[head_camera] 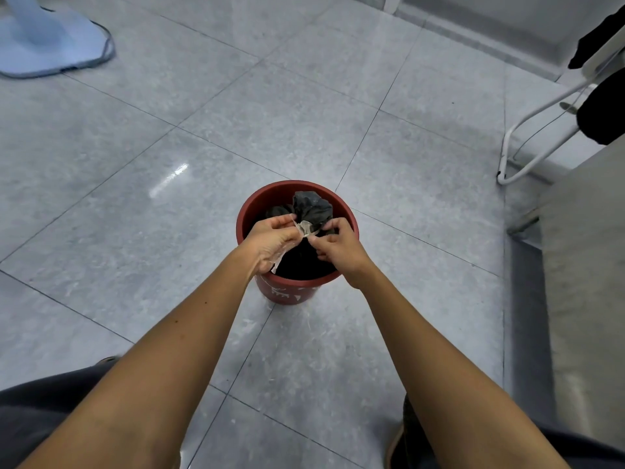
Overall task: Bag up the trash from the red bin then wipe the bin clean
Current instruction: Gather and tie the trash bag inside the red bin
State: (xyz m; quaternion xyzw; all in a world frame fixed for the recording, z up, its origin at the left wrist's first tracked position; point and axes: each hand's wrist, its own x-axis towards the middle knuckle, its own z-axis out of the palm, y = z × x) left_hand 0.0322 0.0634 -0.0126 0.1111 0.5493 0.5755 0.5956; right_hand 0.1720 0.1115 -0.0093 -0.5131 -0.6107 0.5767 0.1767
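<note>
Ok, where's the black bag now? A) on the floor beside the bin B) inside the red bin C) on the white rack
B: the black bag sits within the rim of the red bin, while the left hand and right hand pinch a clear plastic strip above it.

There was one red bin [287, 293], one black bag [311, 206] and one scrap of clear plastic [304, 228]. Two hands were in view, one left hand [274, 239] and one right hand [339, 246], each on one bare arm. Farther off there was one blue fan base [50, 38] and one white tube frame [541, 110].
</note>
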